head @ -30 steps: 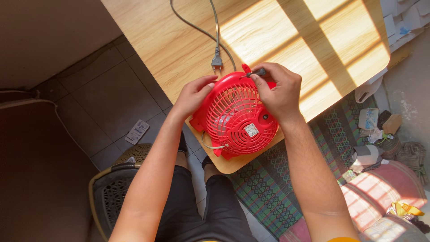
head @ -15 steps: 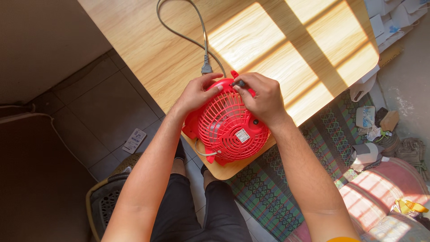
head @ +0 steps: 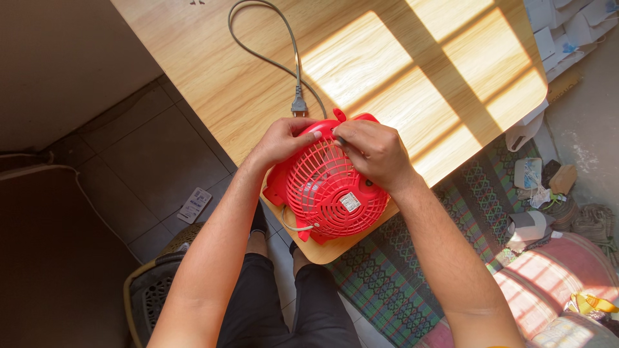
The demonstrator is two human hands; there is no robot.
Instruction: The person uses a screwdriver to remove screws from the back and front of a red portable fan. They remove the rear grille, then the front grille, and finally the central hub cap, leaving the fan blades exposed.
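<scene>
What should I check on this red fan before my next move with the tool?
1. Plug out of any socket: ok, it lies loose on the table.
2. Left hand steadying the red fan: ok, on its upper rim.
3. Tool tip seated: cannot tell, the right hand hides it.
4. Fan fully on the table: not ok, it sits at the near corner edge.
5. Cord away from hands: ok.

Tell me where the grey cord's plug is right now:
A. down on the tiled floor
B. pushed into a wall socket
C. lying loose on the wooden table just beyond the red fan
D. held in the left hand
C: the plug lies free on the wooden table just past the red fan, while the left hand and right hand both rest on the fan's grille.
</scene>
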